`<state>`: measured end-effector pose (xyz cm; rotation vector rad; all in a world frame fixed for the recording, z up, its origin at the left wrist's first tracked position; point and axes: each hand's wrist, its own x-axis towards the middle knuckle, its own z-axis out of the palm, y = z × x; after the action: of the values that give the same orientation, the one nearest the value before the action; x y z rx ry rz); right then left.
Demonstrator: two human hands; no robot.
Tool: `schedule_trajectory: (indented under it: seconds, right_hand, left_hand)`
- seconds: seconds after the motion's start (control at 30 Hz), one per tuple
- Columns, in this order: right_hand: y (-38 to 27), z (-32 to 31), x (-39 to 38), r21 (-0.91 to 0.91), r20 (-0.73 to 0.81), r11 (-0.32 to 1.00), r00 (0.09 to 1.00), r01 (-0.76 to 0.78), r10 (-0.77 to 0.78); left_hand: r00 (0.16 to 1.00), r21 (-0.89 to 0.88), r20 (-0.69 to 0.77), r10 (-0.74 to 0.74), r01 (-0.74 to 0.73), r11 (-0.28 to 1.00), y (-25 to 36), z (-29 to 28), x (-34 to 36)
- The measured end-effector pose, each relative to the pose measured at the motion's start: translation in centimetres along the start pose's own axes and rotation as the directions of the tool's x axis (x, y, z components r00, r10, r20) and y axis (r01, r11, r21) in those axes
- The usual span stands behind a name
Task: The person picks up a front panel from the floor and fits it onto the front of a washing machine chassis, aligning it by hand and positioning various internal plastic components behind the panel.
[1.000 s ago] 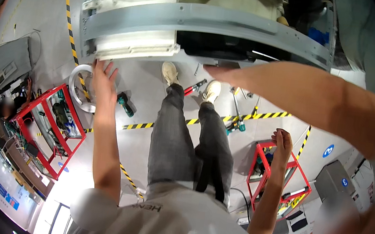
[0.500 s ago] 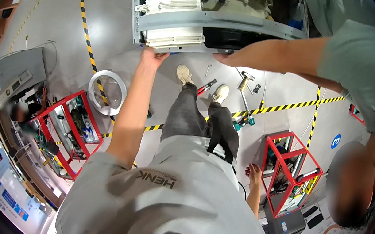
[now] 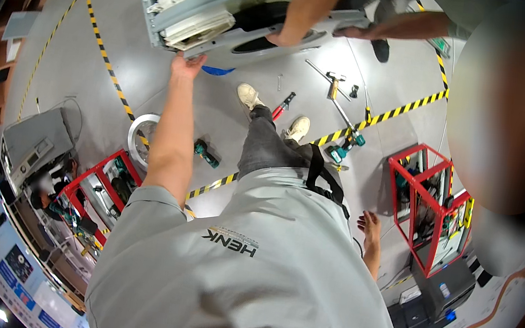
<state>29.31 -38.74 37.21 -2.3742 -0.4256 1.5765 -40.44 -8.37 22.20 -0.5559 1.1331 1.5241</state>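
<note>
An opened washing machine [image 3: 193, 12] stands in front of me, its top off and its pale inner parts showing. At the left end of its grey front edge is my left hand [image 3: 187, 65], its fingers closed at the edge and partly hidden by the casing. A co-worker's hand [image 3: 281, 38] rests on the front of the machine, right of mine, and that person's other hand [image 3: 353, 32] touches it farther right. My right hand [image 3: 370, 228] hangs low at my right side, fingers apart, holding nothing. A blue piece [image 3: 218, 71] shows below the machine's front.
On the floor lie red-handled pliers [image 3: 284, 106], a hammer [image 3: 334, 86], a green cordless tool [image 3: 344, 148] and another one [image 3: 206, 153]. A round door ring [image 3: 140, 138] lies left. Red-framed tool carts stand left [image 3: 101, 177] and right [image 3: 416, 184].
The washing machine has shifted left and tilted, showing more of its front. My left hand has moved left with it. The co-worker's hands have moved and the head has come closer.
</note>
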Motion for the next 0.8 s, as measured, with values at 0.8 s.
schedule_trajectory:
  seconds: [0.8]
  right_hand:
    - [5.0,-6.2,0.0,-0.013,-0.071,0.998,0.996,-0.056,0.055]
  left_hand:
    - [0.997,-0.08,0.008,0.082,-0.081,0.993,-1.9,-0.2,-1.9]
